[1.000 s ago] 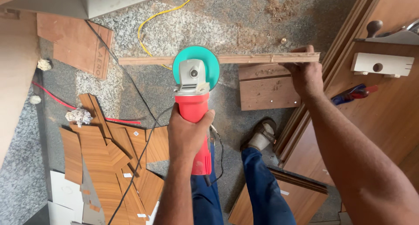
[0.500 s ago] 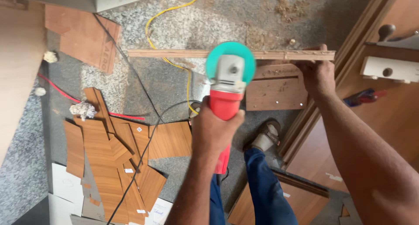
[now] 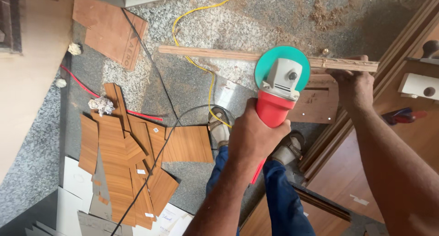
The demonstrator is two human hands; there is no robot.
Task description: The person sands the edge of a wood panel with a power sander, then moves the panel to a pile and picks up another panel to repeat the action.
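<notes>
While my left hand has closed grip round red grinder, green guard sits on wood strip, near its right end. Right hand pinches strip end tight, close beside disc. Strip hangs over floor, above my feet. I think: keep grinder flat on strip, move slow, push light. Keep right fingers away from disc. Watch yellow cord and black cord under strip. Hold strip level.

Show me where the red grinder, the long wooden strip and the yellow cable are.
red grinder [image 3: 273,108], head view, on its red body.
long wooden strip [image 3: 215,54], head view, on its bare left stretch.
yellow cable [image 3: 211,82], head view, on its run across the floor.
</notes>
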